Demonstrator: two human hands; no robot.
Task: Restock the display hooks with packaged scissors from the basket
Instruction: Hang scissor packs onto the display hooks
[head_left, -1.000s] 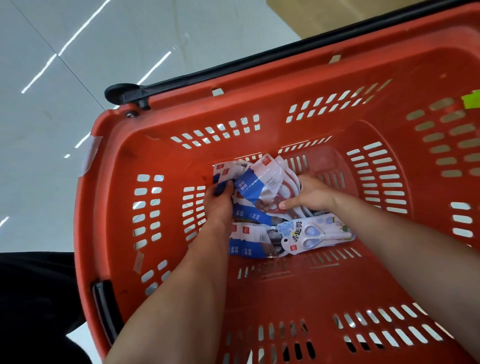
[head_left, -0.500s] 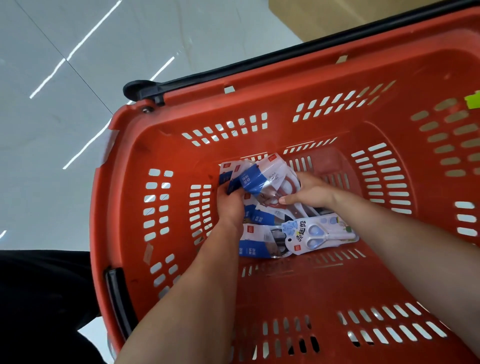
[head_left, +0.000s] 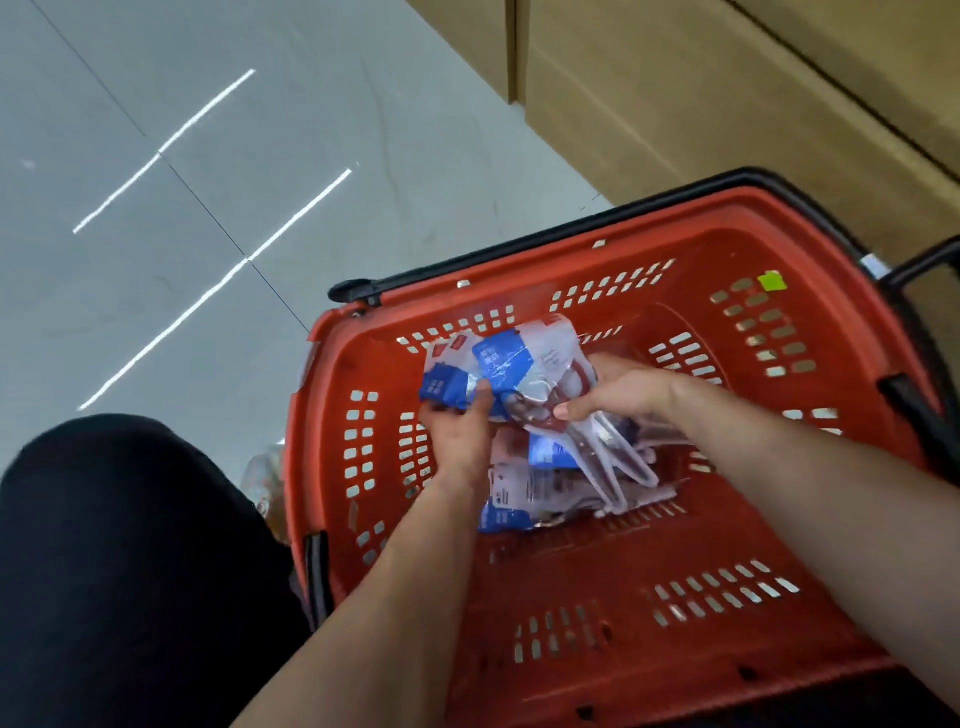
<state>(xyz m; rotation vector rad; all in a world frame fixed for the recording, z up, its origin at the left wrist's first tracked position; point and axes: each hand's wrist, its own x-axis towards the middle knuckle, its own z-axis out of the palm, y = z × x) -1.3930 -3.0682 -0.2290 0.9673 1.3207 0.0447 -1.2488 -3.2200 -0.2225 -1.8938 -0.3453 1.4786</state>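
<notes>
Two hands hold a bundle of packaged scissors above the floor of a red basket. The left hand pinches the blue card tops under its thumb; the right hand curls around the clear lower ends. More packs lie beneath. Keeping the tops squared together would likely ease hanging them.

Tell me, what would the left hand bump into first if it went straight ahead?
Left hand, gripping blue-and-white scissor packs, would probably hit the red plastic basket's slotted far wall; depth unclear.
</notes>
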